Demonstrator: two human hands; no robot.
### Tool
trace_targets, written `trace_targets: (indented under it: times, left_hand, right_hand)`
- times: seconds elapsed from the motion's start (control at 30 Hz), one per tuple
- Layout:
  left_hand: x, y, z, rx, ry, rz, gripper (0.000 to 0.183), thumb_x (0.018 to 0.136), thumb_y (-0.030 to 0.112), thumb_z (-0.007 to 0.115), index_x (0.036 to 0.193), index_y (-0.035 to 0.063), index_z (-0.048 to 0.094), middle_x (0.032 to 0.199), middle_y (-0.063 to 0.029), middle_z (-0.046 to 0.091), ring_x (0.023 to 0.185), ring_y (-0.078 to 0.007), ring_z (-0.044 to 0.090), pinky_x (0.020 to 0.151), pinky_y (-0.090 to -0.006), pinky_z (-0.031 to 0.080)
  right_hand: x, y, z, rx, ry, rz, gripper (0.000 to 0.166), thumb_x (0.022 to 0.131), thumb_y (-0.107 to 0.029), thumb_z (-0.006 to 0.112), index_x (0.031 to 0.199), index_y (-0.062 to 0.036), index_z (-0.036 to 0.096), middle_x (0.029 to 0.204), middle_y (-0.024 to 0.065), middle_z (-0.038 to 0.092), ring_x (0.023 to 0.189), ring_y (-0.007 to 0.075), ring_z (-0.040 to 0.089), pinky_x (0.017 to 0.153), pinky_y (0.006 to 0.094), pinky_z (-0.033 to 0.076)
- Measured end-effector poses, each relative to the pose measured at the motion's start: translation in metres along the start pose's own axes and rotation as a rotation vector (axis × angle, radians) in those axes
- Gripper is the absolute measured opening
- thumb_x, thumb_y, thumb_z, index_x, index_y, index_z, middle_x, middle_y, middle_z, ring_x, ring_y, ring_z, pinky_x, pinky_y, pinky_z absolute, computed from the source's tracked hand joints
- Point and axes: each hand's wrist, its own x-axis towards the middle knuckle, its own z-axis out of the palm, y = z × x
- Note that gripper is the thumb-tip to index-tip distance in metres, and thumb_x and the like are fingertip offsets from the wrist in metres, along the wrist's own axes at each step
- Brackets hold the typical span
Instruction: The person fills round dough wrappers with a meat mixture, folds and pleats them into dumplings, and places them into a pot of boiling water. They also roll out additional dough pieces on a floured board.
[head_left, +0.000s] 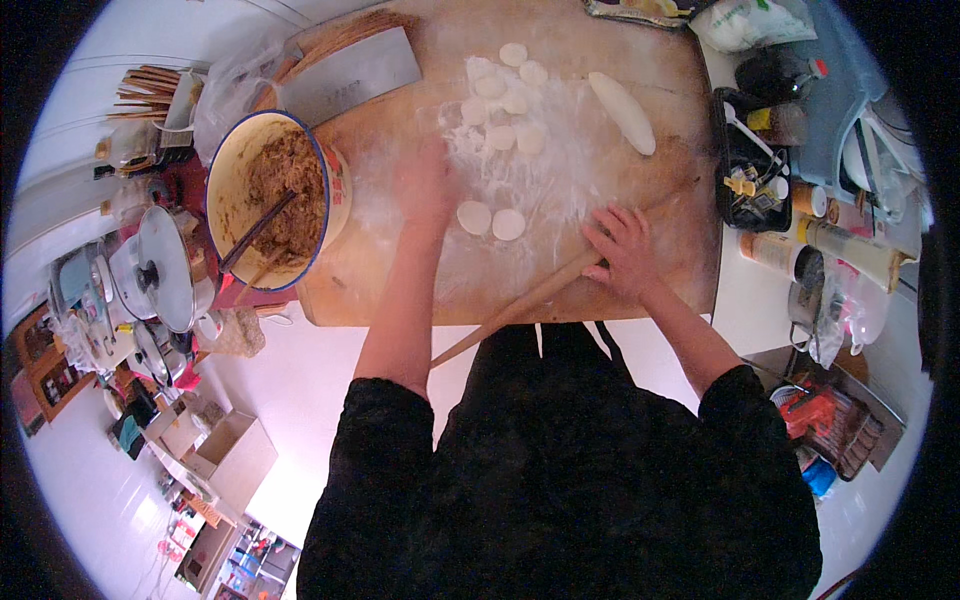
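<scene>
My right hand rests on the end of a long wooden rolling pin, which slants across the front edge of the floured wooden board. Blurred, my left hand is over the board left of the flour patch; whether its fingers hold anything does not show. Two flat dough rounds lie side by side between the hands. Farther back, several dough pieces sit in loose flour. A dough roll lies at the board's right side. Left of my left hand stands an enamel basin of brown filling.
A wide cleaver blade and a straw brush lie at the board's back left. Chopsticks rest in the basin. A black tray, jars and a dark bottle line the right side. A glass-lidded pot stands at left.
</scene>
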Motion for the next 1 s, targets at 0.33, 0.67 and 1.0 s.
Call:
trace_targets:
  times: [0.33,0.67,1.0]
  left_hand:
    - [0.014,-0.011,0.012,0.244,0.220,0.101,0.048,0.083,0.033,0.052,0.125,0.0098,0.046,0.131,-0.0165,0.041,0.125,-0.0317,0.035,0.101,-0.0476,0.028]
    - [0.014,0.011,0.025,0.309,0.000,0.019,0.064,0.086,0.040,0.046,0.139,0.0092,0.027,0.146,-0.0142,0.022,0.136,-0.0302,0.017,0.104,-0.0568,0.014]
    - [0.021,0.069,0.021,0.109,-0.008,0.375,0.026,0.075,0.011,0.052,0.100,0.0036,0.057,0.108,-0.0151,0.057,0.101,-0.0345,0.053,0.083,-0.0428,0.044]
  right_hand:
    - [0.002,0.001,-0.001,-0.015,0.036,-0.022,0.062,0.067,-0.048,0.068,0.117,-0.0152,0.055,0.130,0.0091,0.042,0.124,0.0303,0.034,0.102,0.0539,0.023]
    - [-0.003,0.000,-0.003,0.004,-0.022,0.020,0.063,0.063,-0.046,0.070,0.116,-0.0147,0.055,0.131,0.0080,0.042,0.124,0.0304,0.035,0.102,0.0524,0.026]
    - [0.001,-0.003,-0.007,0.006,0.014,0.006,0.061,0.064,-0.046,0.070,0.115,-0.0146,0.056,0.130,0.0076,0.043,0.124,0.0300,0.035,0.103,0.0521,0.025]
